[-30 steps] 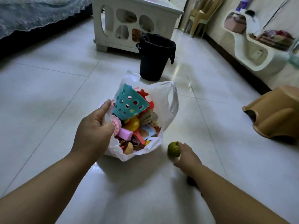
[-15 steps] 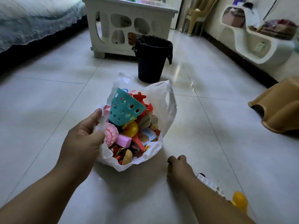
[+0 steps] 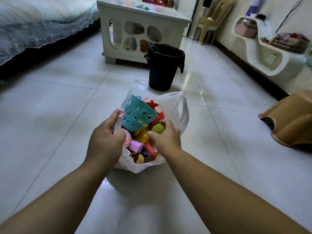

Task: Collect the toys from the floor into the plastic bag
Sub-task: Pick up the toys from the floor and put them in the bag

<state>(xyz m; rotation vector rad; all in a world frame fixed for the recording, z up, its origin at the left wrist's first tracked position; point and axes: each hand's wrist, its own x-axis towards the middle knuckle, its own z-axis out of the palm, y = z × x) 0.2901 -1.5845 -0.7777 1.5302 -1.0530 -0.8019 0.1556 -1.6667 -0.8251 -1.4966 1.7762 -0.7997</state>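
Observation:
A white plastic bag [image 3: 170,102] sits open on the tiled floor, full of several toys. A teal perforated cup [image 3: 137,114] sticks up at the top, with a red toy [image 3: 152,104] behind it, a yellow toy [image 3: 142,135] and a pink block [image 3: 135,146] below. My left hand [image 3: 105,141] grips the bag's left rim. My right hand [image 3: 166,138] holds a spiky green ball [image 3: 158,128] over the bag's right side, among the toys.
A black bin [image 3: 163,68] stands just behind the bag, with a white cut-out table [image 3: 141,29] further back. A tan plastic stool [image 3: 290,122] lies tipped on the right. A bed [image 3: 37,26] runs along the left, a white shelf unit [image 3: 263,53] along the right wall.
My right hand, down at the floor right of the bag before, has come up and left over the bag with the green ball. My left hand kept its grip on the rim.

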